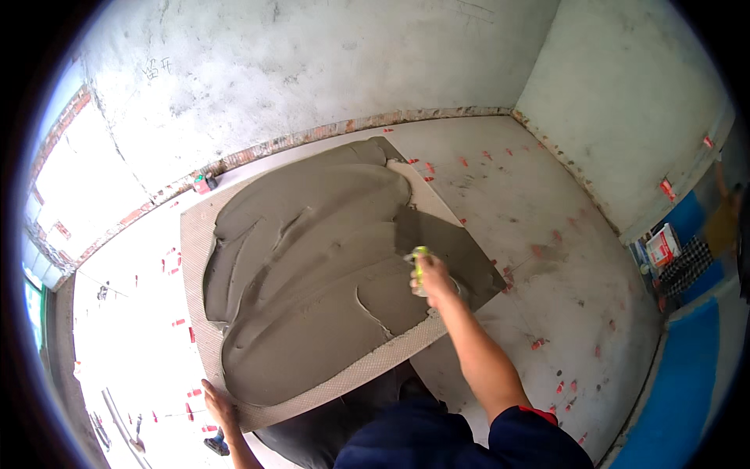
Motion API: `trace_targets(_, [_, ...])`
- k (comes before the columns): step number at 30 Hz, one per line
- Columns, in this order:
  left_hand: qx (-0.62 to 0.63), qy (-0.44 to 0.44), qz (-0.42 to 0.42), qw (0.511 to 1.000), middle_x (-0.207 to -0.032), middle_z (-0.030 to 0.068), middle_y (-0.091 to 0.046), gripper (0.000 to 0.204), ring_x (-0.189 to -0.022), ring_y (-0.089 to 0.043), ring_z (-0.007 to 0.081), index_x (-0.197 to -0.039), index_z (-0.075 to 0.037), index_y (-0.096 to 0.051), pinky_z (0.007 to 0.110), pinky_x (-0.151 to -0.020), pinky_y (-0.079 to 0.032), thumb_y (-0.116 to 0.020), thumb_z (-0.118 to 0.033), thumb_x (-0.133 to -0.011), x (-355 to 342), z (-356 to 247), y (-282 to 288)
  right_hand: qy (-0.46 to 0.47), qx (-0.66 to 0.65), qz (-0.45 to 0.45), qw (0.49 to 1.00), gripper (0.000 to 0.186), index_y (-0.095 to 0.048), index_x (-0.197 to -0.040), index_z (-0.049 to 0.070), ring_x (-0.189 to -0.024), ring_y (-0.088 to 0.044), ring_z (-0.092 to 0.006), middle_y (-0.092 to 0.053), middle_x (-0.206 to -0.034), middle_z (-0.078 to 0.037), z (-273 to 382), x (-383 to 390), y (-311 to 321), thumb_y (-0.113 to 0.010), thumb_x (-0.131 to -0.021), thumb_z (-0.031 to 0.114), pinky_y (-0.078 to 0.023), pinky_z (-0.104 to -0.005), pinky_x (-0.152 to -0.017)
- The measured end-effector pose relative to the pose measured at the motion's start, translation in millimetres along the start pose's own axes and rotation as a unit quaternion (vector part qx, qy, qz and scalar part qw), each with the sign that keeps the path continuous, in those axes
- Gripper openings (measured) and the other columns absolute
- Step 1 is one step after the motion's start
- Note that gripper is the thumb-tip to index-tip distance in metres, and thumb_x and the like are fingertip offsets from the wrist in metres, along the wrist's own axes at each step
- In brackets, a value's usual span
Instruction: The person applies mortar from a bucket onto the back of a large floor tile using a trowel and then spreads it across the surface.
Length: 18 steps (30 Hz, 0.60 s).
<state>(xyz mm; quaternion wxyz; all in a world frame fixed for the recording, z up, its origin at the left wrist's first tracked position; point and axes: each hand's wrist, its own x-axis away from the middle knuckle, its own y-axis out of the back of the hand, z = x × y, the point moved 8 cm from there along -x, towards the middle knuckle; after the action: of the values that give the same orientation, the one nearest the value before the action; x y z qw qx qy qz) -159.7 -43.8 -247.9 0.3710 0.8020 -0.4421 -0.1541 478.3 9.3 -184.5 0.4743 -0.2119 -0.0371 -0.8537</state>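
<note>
A large tile (197,258) lies tilted in front of me, its pale, ribbed back facing up. Thick grey mortar (312,250) covers most of that back in broad, smeared ridges. Bare strips show along the left and near edges. My right hand (431,280) is wrapped round the yellow-green handle of a trowel (421,254), over the mortar near the tile's right side. The blade blends with the dark grey there, so its outline is hard to make out. At the near left corner, my left hand (219,405) grips the tile's edge, with some fingers hidden.
Red tile-levelling clips (537,344) stick up along joints in the pale tiled floor (578,313). A small red-and-green object (205,184) stands by the far wall (312,62). At the right are a blue panel (680,383), a white-and-red package (662,246) and checked cloth (687,266).
</note>
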Motion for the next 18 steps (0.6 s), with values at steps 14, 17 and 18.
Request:
trace_targets(14, [0.007,0.037,-0.043,0.998,-0.108,0.0316,-0.054,0.081,-0.098,-0.051,0.0423,-0.113,0.013,-0.05,0.043,-0.089,-0.037,-0.023,-0.06,-0.09,1,20,5,0.24,0.58,0.031,0.778,0.056,-0.033,-0.134,0.0,-0.074,-0.061,-0.0394,-0.062,-0.079,-0.025,54,-40,-60,-0.05,-0.087,0.026,-0.05,-0.0469,-0.066])
trace_targets(17, [0.05,0.097,-0.03,0.994,-0.103,0.0269,-0.056,0.084,-0.093,-0.051,0.0361,-0.113,0.012,-0.05,0.04,-0.087,-0.037,-0.027,-0.064,-0.087,5,14,6,0.226,0.577,-0.083,0.78,0.04,-0.048,-0.116,0.0,-0.084,-0.06,-0.041,-0.061,-0.087,-0.027,87,-90,-4,-0.051,-0.086,0.027,-0.048,-0.0486,-0.073])
trace_targets(18, [0.062,0.097,-0.031,0.993,-0.102,0.0259,-0.056,0.083,-0.092,-0.051,0.0354,-0.112,0.012,-0.051,0.04,-0.086,-0.037,-0.027,-0.064,-0.087,3,17,4,0.239,0.568,-0.099,0.782,0.04,-0.049,-0.116,0.001,-0.084,-0.06,-0.0416,-0.061,-0.091,-0.026,91,-103,6,-0.05,-0.086,0.028,-0.048,-0.0478,-0.074])
